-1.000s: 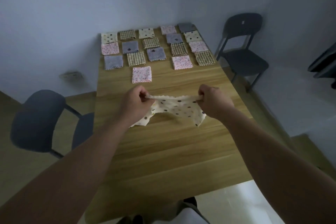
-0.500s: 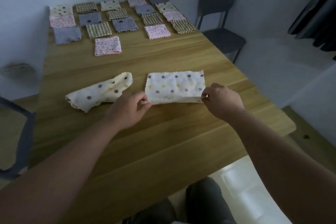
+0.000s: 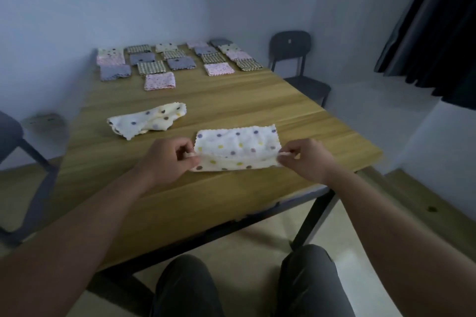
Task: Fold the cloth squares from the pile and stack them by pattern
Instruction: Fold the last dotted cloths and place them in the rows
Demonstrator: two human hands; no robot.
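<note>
While both hands hold it at its ends, the cream dotted cloth (image 3: 237, 144) lies on the near part of the tabletop (image 3: 231, 100), just in front of the person. It is doubled over on itself, so that a strip of the lower layer shows along the near edge below the upper layer. The left hand (image 3: 167, 159) has its fingers curled and pinches the cloth's left end between thumb and fingertips. The right hand (image 3: 306, 159) does the same at the right end, thumb and fingers closed on the fabric. Both wrists are low, near the wood.

Just beyond and to the left, apart from the held cloth, a crumpled dotted cloth (image 3: 148, 119) of the same cream pattern lies in a loose, unfolded heap. Well beyond that, at the far end of the tabletop by the wall, folded squares (image 3: 180, 63) sit in rows: pink flowered, checked, grey-blue and cream dotted ones, some touching their neighbours. One pink square (image 3: 159, 81) sits nearest, a little in front of the rows.

At the far right corner stands a dark chair (image 3: 296, 64), and part of another chair (image 3: 10, 136) shows at the left edge. A dark curtain (image 3: 432, 33) hangs at the upper right. Below the near edge of the tabletop the person's knees (image 3: 185, 285) are in view.
</note>
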